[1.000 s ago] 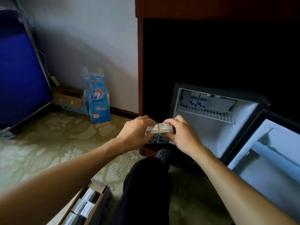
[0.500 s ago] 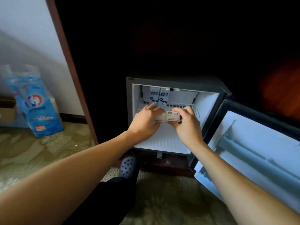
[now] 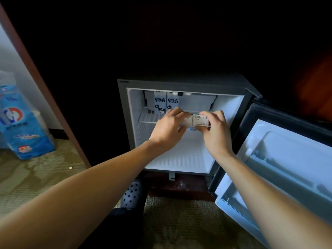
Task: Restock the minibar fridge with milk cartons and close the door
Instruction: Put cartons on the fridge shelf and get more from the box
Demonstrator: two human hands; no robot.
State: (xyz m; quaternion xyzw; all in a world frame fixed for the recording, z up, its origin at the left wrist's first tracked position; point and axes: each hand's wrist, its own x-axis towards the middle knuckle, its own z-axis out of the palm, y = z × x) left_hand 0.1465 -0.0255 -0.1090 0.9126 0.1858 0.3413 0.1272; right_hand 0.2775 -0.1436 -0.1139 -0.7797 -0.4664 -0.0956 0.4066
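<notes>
The small minibar fridge [image 3: 185, 85] stands open inside a dark cabinet, its door [image 3: 280, 159] swung out to the right. Two white milk cartons [image 3: 166, 103] stand upright at the back left of the wire shelf [image 3: 145, 115]. My left hand [image 3: 168, 130] and my right hand [image 3: 215, 132] together hold two more milk cartons [image 3: 196, 120] side by side, tops toward me, at the front edge of the shelf. The held cartons' lower parts are hidden by my fingers.
A blue and white plastic pack [image 3: 23, 123] stands on the carpet at the left by the wall. The cabinet's brown side panel [image 3: 45, 83] runs diagonally at the left. A grey perforated shoe [image 3: 132, 194] rests below the fridge. The fridge's lower compartment [image 3: 181, 159] holds nothing.
Both hands have carried the two cartons from above the floor up to the fridge's wire shelf. The view has swung right toward the fridge, and the box of cartons has left the frame.
</notes>
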